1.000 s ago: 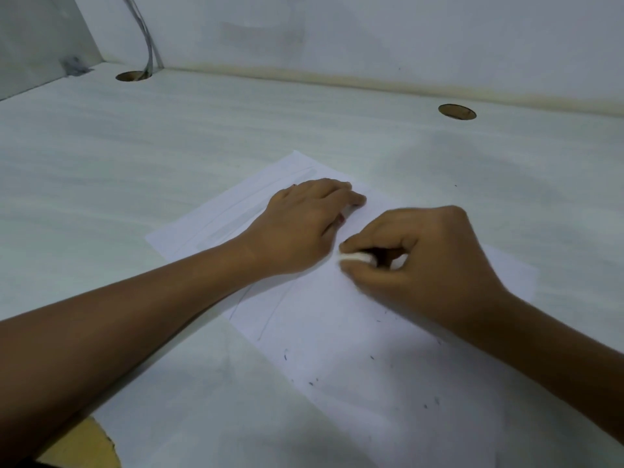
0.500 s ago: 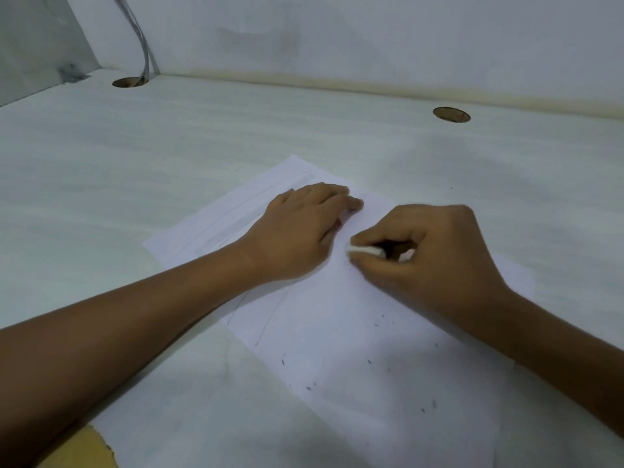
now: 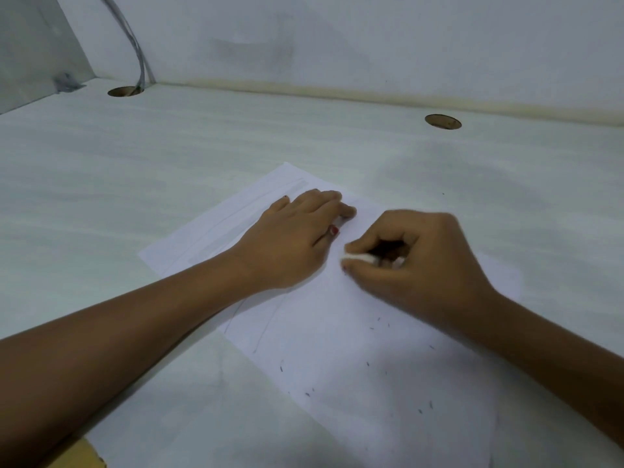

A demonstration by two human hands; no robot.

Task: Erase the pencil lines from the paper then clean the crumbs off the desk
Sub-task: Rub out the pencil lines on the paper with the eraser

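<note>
A white sheet of paper (image 3: 354, 359) lies at an angle on the pale desk (image 3: 135, 170). Faint pencil lines (image 3: 266, 329) run along its left part, partly hidden under my left forearm. My left hand (image 3: 293, 241) rests palm down on the sheet, fingers laid flat. Just to its right, my right hand (image 3: 422, 261) pinches a small white eraser (image 3: 359, 257) between thumb and forefinger, its tip against the paper. Several dark eraser crumbs (image 3: 371, 376) are scattered over the near part of the sheet.
Two round cable holes are cut in the desk, one at the back left (image 3: 125, 91) with a grey cable (image 3: 135, 45) rising from it, one at the back right (image 3: 442, 121). A white wall (image 3: 371, 42) closes the back. A brown patch (image 3: 81, 456) shows at the near edge.
My right hand with the eraser has slid back and forth a little over the paper beside the left hand. The left hand has stayed in place.
</note>
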